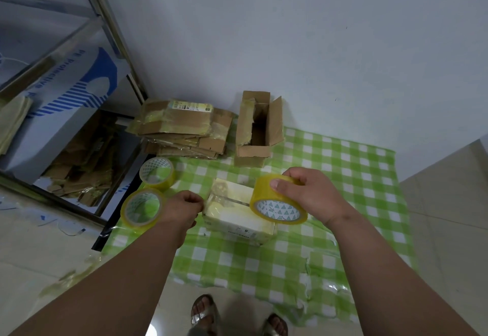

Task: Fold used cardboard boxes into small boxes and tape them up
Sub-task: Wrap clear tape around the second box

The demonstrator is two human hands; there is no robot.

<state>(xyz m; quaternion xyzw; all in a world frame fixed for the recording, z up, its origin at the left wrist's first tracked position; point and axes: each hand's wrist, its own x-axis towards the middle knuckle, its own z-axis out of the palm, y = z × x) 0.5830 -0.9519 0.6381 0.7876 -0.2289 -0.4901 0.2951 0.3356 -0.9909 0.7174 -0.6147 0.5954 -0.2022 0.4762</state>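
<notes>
**Taping a small box on the checked cloth**

The left hand's (186, 207) fingertips are curled out of sight at the left edge of the small box (239, 214); it seems to pinch the tape's free end, though the strip itself is hard to make out. The right hand (303, 190) has its grip clenched round a yellow tape roll (277, 205) held over the box's right side. The box sits on a green-and-white checked cloth (343, 177) spread over a pale tiled floor (449, 217), against a white wall (290, 32). Two spare tape rolls (144, 207) lie left of the box. Behind stand a stack of flattened cardboard (182, 129) and an open cardboard box (257, 129). A metal shelf frame (111, 19) at left is cut off; sandalled feet (203, 314) show below.
</notes>
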